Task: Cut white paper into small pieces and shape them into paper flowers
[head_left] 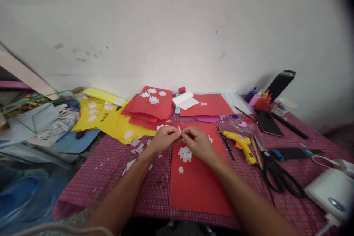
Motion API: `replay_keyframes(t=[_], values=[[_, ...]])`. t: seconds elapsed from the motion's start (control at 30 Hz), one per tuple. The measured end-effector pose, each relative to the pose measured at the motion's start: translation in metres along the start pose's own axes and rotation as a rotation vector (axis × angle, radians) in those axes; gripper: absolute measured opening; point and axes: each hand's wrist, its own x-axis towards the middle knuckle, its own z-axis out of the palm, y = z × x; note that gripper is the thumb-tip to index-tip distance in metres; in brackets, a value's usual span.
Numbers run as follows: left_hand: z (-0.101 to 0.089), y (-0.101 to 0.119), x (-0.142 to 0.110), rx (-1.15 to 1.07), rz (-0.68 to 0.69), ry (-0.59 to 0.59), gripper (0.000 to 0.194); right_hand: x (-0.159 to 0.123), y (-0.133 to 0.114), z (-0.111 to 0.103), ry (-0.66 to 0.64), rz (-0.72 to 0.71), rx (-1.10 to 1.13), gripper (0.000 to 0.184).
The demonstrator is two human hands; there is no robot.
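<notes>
My left hand [166, 137] and my right hand [195, 140] meet above a red paper sheet [197, 188]. Both hands pinch a small piece of white paper [179, 130] between their fingertips. Just below them, a ruffled white paper flower [185, 153] lies on the red sheet, with a small white paper scrap [180, 169] under it. Parts of other white paper flowers show beside my fingers, partly hidden by the hands.
A yellow glue gun [240, 142], black scissors [276, 171] and a blue-black utility knife [293, 153] lie at right, near a white power bank-like box [330, 193]. Behind stand a white paper roll [183, 99] and red sheets with flowers [149, 108]. Yellow papers [116, 123] lie left.
</notes>
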Motion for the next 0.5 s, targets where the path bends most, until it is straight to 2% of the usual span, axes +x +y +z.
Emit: replay_keyframes(t=[0.23,0.5], values=[[0.0000,0.0006,0.0005,-0.022,-0.016,-0.001,0.020,-0.0012,0.0013,0.0017,0.003,0.042,0.054,0.014],[0.0004,0.0038,-0.0009,-0.055,0.003,-0.053,0.018,-0.0009,0.0033,0.0024,-0.028,0.111,0.166,0.013]])
